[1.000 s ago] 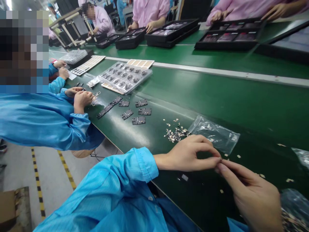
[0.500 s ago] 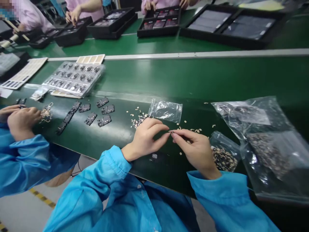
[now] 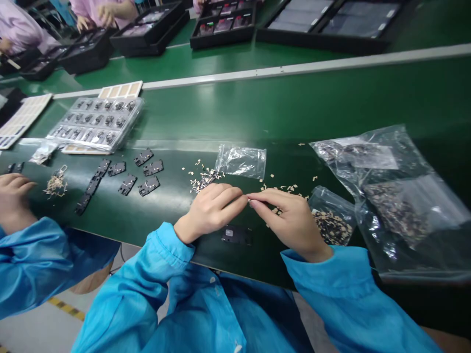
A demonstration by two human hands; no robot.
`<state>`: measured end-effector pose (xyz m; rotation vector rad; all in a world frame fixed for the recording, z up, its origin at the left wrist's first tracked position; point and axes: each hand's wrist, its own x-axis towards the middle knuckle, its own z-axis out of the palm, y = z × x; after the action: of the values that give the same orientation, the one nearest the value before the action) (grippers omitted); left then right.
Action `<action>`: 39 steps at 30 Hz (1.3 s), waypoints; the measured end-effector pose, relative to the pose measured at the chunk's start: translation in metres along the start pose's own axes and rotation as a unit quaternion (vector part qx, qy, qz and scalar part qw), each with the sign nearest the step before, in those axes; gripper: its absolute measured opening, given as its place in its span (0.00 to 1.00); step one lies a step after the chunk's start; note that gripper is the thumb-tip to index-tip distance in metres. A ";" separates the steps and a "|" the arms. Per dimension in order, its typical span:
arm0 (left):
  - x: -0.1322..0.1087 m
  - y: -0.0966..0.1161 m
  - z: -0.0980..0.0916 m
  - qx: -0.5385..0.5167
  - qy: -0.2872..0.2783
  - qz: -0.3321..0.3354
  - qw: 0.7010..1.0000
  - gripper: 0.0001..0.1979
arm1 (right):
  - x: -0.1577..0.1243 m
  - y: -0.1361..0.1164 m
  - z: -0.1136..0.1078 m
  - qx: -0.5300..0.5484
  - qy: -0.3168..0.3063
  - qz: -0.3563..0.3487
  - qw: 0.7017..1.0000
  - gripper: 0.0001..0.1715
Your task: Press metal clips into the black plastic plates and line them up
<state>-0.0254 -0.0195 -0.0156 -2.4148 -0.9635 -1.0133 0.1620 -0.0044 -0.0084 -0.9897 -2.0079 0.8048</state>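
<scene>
just beyond the black plate [image 3: 241, 236], the left hand [image 3: 209, 212] and right hand [image 3: 290, 215] meet, thumbs and forefingers pinching a tiny piece [image 3: 249, 199] too small to make out. past the plate lie a small pile of parts [image 3: 202, 182] and a clear bag [image 3: 241, 162]; left of it, black boards [image 3: 149, 186]; right of it, a bag of bits [image 3: 333, 226].

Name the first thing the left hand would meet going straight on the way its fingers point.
Most likely the fingertips of the right hand: the left hand points at them, touching or nearly so. Whether anything sits between is too small to tell.
</scene>
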 end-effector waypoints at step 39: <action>0.015 0.010 0.040 -0.242 -0.122 -0.283 0.920 0.14 | -0.002 0.002 -0.011 -0.188 0.119 -0.098 0.970 0.09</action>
<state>0.0091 0.0016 -0.0330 -2.7730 -1.7496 -1.2800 0.1724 -0.0025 -0.0051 -1.0194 -2.0437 0.1877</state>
